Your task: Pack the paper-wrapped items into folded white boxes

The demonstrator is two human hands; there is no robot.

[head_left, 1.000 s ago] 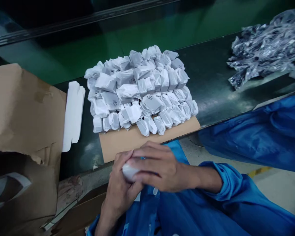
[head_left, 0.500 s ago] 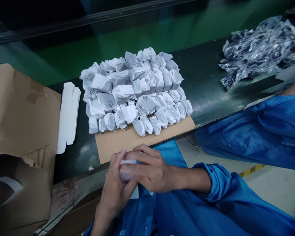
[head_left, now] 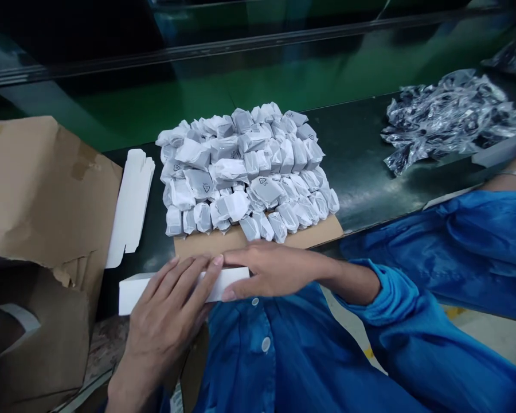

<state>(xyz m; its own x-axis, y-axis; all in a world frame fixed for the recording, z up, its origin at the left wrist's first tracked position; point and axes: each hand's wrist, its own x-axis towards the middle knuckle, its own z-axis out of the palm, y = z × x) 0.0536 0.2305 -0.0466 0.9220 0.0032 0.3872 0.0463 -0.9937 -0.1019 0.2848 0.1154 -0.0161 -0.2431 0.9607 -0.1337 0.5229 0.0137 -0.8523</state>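
Note:
A long white box (head_left: 134, 292) lies sideways in front of my body, close to the table's near edge. My left hand (head_left: 167, 304) is wrapped over its middle, fingers on the upper side. At the box's right end my right hand (head_left: 269, 269) grips it, thumb on the near face and fingers behind. Just beyond my hands, many small grey pieces in thin white bags (head_left: 241, 172) stand packed in rows on a brown cardboard sheet (head_left: 206, 246). Some bags carry a printed recycling triangle.
Flat white cartons (head_left: 131, 201) lie stacked left of the rows, beside a large brown cardboard box (head_left: 47, 195). A heap of clear plastic bags with dark contents (head_left: 451, 120) sits on the dark green table (head_left: 352, 166) at right. A co-worker's blue sleeve (head_left: 434, 246) reaches in nearby.
The white box has turned lengthwise across my view and shows more of itself. My left hand has moved over its middle and my right hand to its right end. The view has shifted slightly.

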